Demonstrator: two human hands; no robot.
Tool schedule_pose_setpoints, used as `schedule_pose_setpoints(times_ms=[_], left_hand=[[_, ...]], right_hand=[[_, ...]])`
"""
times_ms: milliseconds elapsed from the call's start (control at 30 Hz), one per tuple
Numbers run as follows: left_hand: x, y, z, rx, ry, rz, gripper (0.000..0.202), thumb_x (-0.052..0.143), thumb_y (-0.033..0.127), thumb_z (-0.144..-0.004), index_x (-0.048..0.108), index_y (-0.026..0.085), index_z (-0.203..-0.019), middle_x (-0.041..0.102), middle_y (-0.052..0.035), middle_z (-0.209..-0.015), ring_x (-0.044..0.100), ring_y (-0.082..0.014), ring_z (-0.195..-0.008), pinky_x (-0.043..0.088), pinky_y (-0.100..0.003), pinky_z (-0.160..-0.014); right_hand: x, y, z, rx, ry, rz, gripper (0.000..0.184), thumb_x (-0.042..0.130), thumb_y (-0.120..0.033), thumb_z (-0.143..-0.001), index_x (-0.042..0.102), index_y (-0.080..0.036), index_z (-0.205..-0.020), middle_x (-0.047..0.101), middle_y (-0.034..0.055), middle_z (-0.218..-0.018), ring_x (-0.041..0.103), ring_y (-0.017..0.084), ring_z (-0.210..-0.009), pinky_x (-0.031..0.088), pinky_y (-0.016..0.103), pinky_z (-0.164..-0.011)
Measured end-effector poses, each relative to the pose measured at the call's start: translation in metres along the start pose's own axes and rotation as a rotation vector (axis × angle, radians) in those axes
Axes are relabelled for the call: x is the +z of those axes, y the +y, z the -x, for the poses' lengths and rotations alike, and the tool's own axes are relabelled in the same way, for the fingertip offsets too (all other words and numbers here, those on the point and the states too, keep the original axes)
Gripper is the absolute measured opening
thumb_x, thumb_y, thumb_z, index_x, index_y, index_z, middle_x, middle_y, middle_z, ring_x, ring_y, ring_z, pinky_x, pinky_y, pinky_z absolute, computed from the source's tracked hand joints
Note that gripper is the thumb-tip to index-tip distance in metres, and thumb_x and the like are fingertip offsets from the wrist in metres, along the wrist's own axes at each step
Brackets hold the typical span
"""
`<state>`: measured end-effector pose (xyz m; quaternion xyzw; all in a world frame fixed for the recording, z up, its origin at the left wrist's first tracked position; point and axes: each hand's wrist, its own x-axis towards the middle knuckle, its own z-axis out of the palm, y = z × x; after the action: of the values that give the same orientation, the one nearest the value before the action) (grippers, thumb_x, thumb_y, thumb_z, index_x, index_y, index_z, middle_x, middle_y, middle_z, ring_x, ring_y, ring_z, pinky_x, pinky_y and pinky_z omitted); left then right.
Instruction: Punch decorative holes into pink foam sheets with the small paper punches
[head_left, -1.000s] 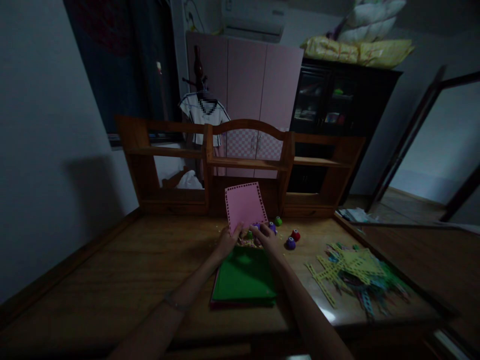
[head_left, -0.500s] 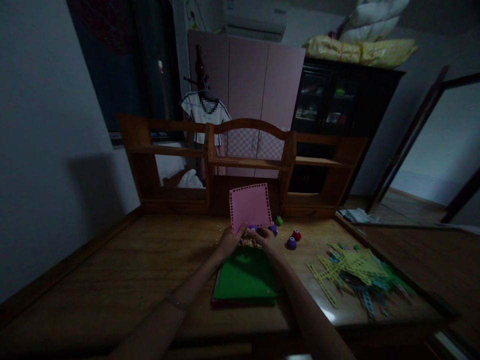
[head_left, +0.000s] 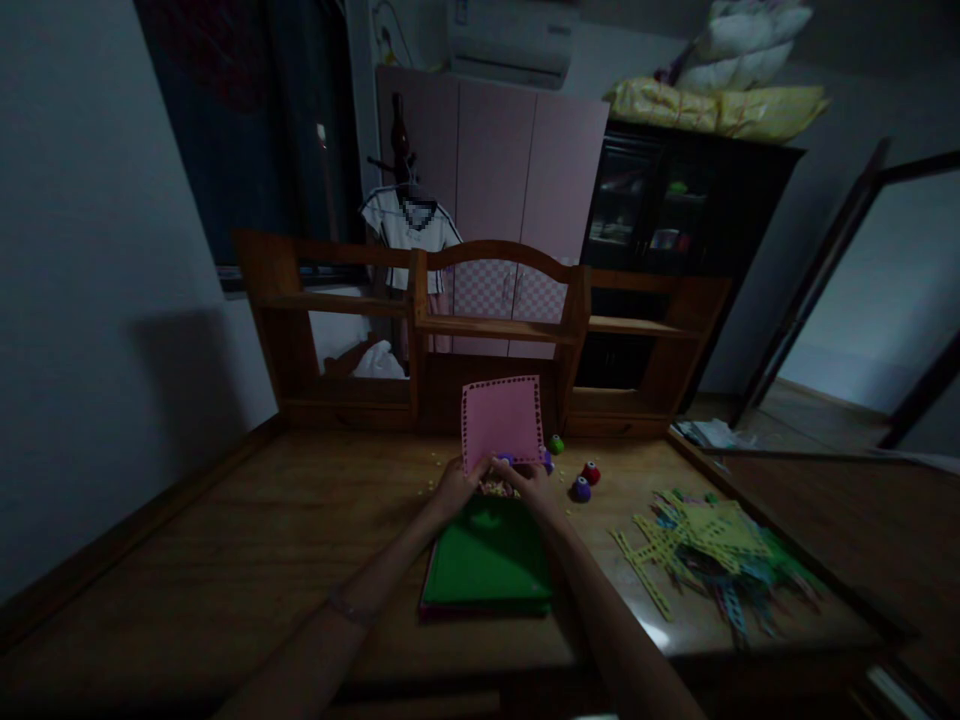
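A pink sheet of paper (head_left: 501, 422) stands tilted up between my hands, with rows of small dark punched holes along its edges. My left hand (head_left: 457, 487) is closed on its lower left corner. At the lower edge, my right hand (head_left: 531, 482) is closed with its fingertips at a small purple paper punch (head_left: 505, 459), partly hidden by the fingers. Another purple punch (head_left: 547, 461) shows just behind the right hand. Small pale paper bits (head_left: 495, 489) lie below the hands, at the far edge of a stack of green sheets (head_left: 487, 560).
Right of my hands stand a green punch (head_left: 556, 444), a red punch (head_left: 591, 473) and a purple one with a white top (head_left: 581, 489). A heap of punched yellow, green and blue paper strips (head_left: 705, 545) covers the right side. A wooden shelf (head_left: 495, 328) borders the desk's back.
The pink sheet has dropped slightly and its top has shifted a little right. My right hand's fingers have drawn in closer to the left hand at the lower edge.
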<state>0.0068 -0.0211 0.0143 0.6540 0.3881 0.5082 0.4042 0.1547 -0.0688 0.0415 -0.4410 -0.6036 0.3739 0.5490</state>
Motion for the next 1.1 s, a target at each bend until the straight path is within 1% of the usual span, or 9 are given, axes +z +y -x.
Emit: schedule_pose_setpoints(times_ms=[100, 267, 433, 567, 667, 767, 933, 1000, 1100], left_hand=[[0.0005, 0.0017, 0.0007, -0.012, -0.018, 0.028, 0.037, 0.057, 0.048, -0.078, 0.069, 0.013, -0.080, 0.069, -0.0062, -0.073, 0.065, -0.0211, -0.072, 0.049, -0.030, -0.070], [0.0011, 0.0050, 0.0015, -0.059, -0.026, 0.037, 0.038, 0.057, 0.049, -0.077, 0.067, 0.013, -0.071, 0.064, -0.0039, -0.058, 0.063, -0.0203, -0.064, 0.049, -0.029, -0.065], [0.0011, -0.0010, -0.0012, -0.031, -0.015, 0.018, 0.036, 0.059, 0.047, -0.075, 0.069, 0.013, -0.077, 0.067, -0.0049, -0.065, 0.063, -0.0197, -0.065, 0.049, -0.029, -0.067], [0.0011, -0.0047, -0.0021, -0.005, -0.010, -0.025, 0.037, 0.057, 0.048, -0.077, 0.068, 0.013, -0.069, 0.065, -0.0039, -0.060, 0.063, -0.0192, -0.063, 0.049, -0.029, -0.068], [0.0005, -0.0038, -0.0015, 0.012, 0.002, -0.048, 0.038, 0.056, 0.048, -0.078, 0.066, 0.014, -0.066, 0.064, -0.0037, -0.059, 0.062, -0.0187, -0.062, 0.048, -0.029, -0.068], [0.0003, -0.0021, -0.0014, 0.033, 0.002, -0.050, 0.038, 0.055, 0.048, -0.079, 0.067, 0.014, -0.068, 0.066, -0.0048, -0.064, 0.062, -0.0191, -0.065, 0.049, -0.029, -0.070], [0.0012, -0.0017, -0.0026, 0.008, 0.030, -0.046, 0.037, 0.057, 0.049, -0.076, 0.069, 0.013, -0.073, 0.069, -0.0064, -0.071, 0.065, -0.0224, -0.075, 0.049, -0.031, -0.074], [0.0015, -0.0018, -0.0027, 0.005, 0.030, -0.049, 0.037, 0.057, 0.049, -0.076, 0.069, 0.013, -0.073, 0.070, -0.0070, -0.072, 0.065, -0.0235, -0.079, 0.049, -0.031, -0.075], [0.0017, -0.0019, -0.0023, 0.003, 0.020, -0.049, 0.038, 0.056, 0.048, -0.077, 0.070, 0.013, -0.075, 0.070, -0.0079, -0.074, 0.066, -0.0241, -0.080, 0.049, -0.031, -0.075]], right_hand=[[-0.0005, 0.0038, -0.0011, -0.014, -0.012, -0.002, 0.032, 0.062, -0.050, -0.076, 0.068, -0.018, -0.076, 0.067, 0.0050, -0.074, 0.062, 0.022, -0.073, 0.047, 0.032, -0.069], [0.0010, 0.0062, -0.0020, -0.034, -0.005, -0.010, 0.032, 0.064, -0.049, -0.075, 0.069, -0.019, -0.084, 0.069, 0.0064, -0.086, 0.064, 0.023, -0.082, 0.048, 0.033, -0.075], [0.0050, 0.0091, -0.0022, -0.030, 0.035, -0.001, 0.039, 0.064, -0.052, -0.072, 0.069, -0.018, -0.090, 0.070, 0.0074, -0.090, 0.064, 0.023, -0.085, 0.049, 0.035, -0.077], [0.0047, 0.0066, -0.0017, -0.042, 0.050, 0.007, 0.039, 0.066, -0.051, -0.071, 0.069, -0.018, -0.090, 0.070, 0.0077, -0.090, 0.064, 0.024, -0.086, 0.049, 0.035, -0.077], [0.0029, 0.0048, -0.0017, -0.012, 0.052, 0.017, 0.037, 0.066, -0.052, -0.070, 0.069, -0.018, -0.085, 0.070, 0.0077, -0.084, 0.065, 0.024, -0.080, 0.050, 0.034, -0.073], [0.0012, 0.0040, -0.0015, -0.001, 0.042, 0.013, 0.035, 0.065, -0.051, -0.072, 0.069, -0.018, -0.080, 0.069, 0.0070, -0.078, 0.065, 0.024, -0.077, 0.049, 0.034, -0.071], [0.0007, 0.0028, -0.0012, -0.029, 0.026, -0.032, 0.034, 0.065, -0.051, -0.071, 0.069, -0.019, -0.083, 0.069, 0.0064, -0.083, 0.063, 0.024, -0.079, 0.049, 0.034, -0.073], [0.0004, 0.0021, -0.0012, -0.041, 0.013, -0.027, 0.033, 0.065, -0.050, -0.072, 0.068, -0.019, -0.081, 0.069, 0.0063, -0.081, 0.063, 0.023, -0.077, 0.048, 0.034, -0.072], [-0.0005, -0.0001, -0.0007, -0.020, 0.026, 0.007, 0.031, 0.064, -0.048, -0.072, 0.067, -0.017, -0.076, 0.067, 0.0066, -0.076, 0.062, 0.023, -0.075, 0.047, 0.033, -0.069]])
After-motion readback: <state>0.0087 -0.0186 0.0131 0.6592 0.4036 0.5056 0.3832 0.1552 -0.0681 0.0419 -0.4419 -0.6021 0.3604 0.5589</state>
